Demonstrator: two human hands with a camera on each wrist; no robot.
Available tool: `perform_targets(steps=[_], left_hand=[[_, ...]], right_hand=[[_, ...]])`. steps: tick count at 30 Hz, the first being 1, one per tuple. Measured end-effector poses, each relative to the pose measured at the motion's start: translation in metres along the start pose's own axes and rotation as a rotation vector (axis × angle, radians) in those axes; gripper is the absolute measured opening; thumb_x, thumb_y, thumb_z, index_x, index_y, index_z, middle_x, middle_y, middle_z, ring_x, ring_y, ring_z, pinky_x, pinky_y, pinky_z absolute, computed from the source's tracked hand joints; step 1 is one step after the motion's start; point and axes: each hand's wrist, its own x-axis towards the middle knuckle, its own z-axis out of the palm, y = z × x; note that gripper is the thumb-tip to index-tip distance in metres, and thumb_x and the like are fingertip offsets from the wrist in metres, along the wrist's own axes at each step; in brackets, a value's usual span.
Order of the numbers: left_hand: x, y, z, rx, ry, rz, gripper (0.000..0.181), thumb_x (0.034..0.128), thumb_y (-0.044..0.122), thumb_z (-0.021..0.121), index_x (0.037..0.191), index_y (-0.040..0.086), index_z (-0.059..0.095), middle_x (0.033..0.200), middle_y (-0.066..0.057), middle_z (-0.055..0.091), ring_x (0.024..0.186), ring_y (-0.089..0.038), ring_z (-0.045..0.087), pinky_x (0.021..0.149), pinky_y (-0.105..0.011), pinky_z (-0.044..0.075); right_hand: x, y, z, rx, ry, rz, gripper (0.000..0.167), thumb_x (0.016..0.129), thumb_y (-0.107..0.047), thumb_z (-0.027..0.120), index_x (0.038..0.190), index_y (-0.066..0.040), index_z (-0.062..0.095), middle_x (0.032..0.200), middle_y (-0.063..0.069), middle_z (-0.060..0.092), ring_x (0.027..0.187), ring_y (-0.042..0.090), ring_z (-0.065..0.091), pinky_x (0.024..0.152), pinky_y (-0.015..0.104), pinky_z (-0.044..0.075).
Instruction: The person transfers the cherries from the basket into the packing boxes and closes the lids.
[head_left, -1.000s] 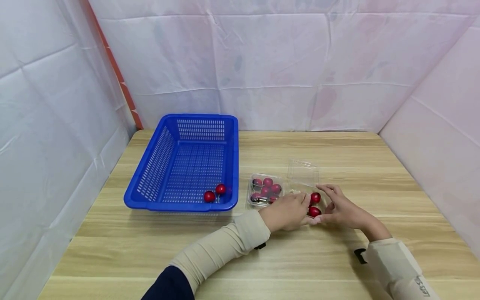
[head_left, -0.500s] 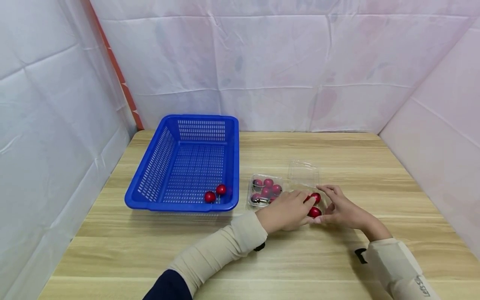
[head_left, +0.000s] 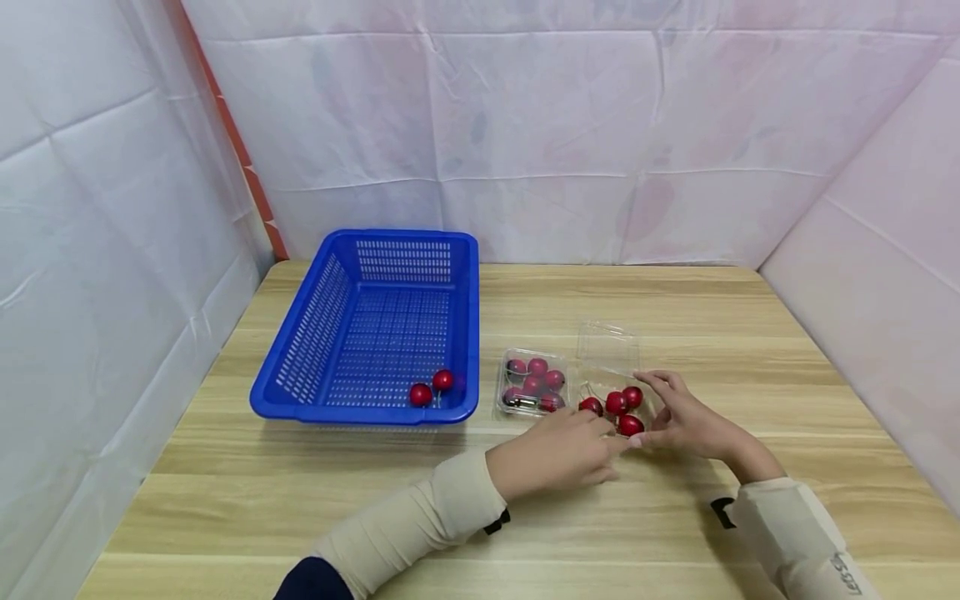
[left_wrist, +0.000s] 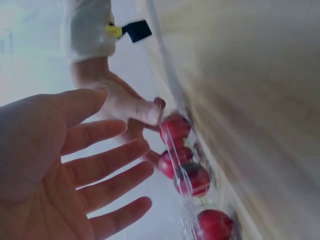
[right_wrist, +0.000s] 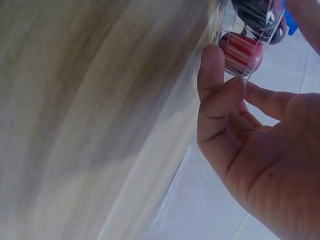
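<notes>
In the head view, my right hand (head_left: 686,423) grips the right side of an open clear plastic box, its hinged lid (head_left: 607,348) lying back. Several red cherries (head_left: 617,403) with stems sit inside. From the right wrist, thumb and fingertips meet the box wall beside a cherry (right_wrist: 242,52). My left hand (head_left: 558,454) is over the box's near left side and partly covers it. The left wrist view shows this hand (left_wrist: 85,160) with fingers spread and nothing in them, apart from the cherries (left_wrist: 192,179). To the left, another clear box (head_left: 534,383) of cherries has its lid down.
A blue perforated basket (head_left: 365,412) stands on the left of the wooden table (head_left: 637,542). Two cherries (head_left: 420,394) lie in its near right corner. White cloth (head_left: 525,108) hangs behind the table and at both sides.
My left hand has drawn back toward the near left from over the box, uncovering more cherries. The right hand stays at the box's right side.
</notes>
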Motion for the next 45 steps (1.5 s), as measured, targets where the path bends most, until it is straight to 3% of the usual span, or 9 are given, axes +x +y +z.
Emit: perform_targets(steps=[5,12,20,25,29,38,45], left_hand=[[-0.011,0.009,-0.001,0.01,0.048,0.086,0.03,0.0971,0.044,0.051,0.116,0.025,0.065,0.108,0.011,0.065,0.099,-0.004,0.06,0.082,-0.019,0.049],[-0.025,0.013,0.0,0.028,0.085,0.169,0.015,0.0973,0.027,0.055,0.102,0.029,0.069,0.091,0.014,0.062,0.085,-0.002,0.058,0.076,-0.018,0.046],[-0.057,0.007,0.006,-0.201,0.008,0.296,0.015,0.0987,0.025,0.053,0.094,0.024,0.068,0.084,0.017,0.06,0.074,0.006,0.054,0.069,-0.008,0.042],[-0.08,0.002,0.011,-0.211,0.014,0.308,0.014,0.0969,0.026,0.056,0.086,0.024,0.066,0.076,0.018,0.056,0.068,0.007,0.049,0.065,-0.008,0.04],[-0.096,-0.003,0.004,-0.181,0.048,0.302,0.013,0.0956,0.027,0.058,0.085,0.024,0.066,0.074,0.017,0.055,0.066,0.006,0.049,0.064,-0.011,0.042],[-0.124,-0.017,-0.021,-0.184,0.146,0.278,0.008,0.093,0.023,0.062,0.087,0.022,0.068,0.077,0.015,0.06,0.07,0.003,0.053,0.067,-0.011,0.042],[-0.153,-0.032,-0.052,-0.238,0.175,0.174,0.008,0.0929,0.023,0.062,0.088,0.022,0.068,0.078,0.015,0.061,0.074,0.002,0.055,0.07,-0.013,0.045]], right_hand=[[-0.001,-0.001,0.0,-0.005,0.012,-0.013,0.096,0.076,-0.025,0.082,0.146,0.006,0.023,0.138,0.03,0.019,0.076,0.018,0.055,0.065,0.023,0.048],[-0.001,-0.001,0.0,-0.015,0.012,-0.018,0.097,0.076,-0.027,0.082,0.146,0.006,0.023,0.138,0.03,0.019,0.074,0.016,0.055,0.065,0.023,0.048],[0.0,0.001,0.0,0.007,0.003,-0.007,0.098,0.076,-0.026,0.082,0.146,0.006,0.021,0.139,0.03,0.017,0.072,0.014,0.056,0.065,0.023,0.048],[0.0,0.001,0.0,0.011,0.002,-0.006,0.098,0.076,-0.026,0.082,0.146,0.006,0.021,0.139,0.03,0.017,0.071,0.014,0.055,0.065,0.023,0.048],[0.0,0.001,0.0,0.011,0.003,-0.007,0.098,0.076,-0.025,0.082,0.146,0.006,0.021,0.139,0.03,0.017,0.071,0.014,0.055,0.065,0.023,0.048],[0.001,0.0,-0.001,0.014,0.0,0.007,0.098,0.077,-0.027,0.081,0.147,0.004,0.021,0.14,0.029,0.016,0.073,0.016,0.055,0.066,0.023,0.048],[0.001,0.0,-0.001,0.022,-0.009,0.009,0.098,0.076,-0.027,0.081,0.147,0.005,0.021,0.139,0.03,0.016,0.073,0.016,0.056,0.066,0.023,0.048]])
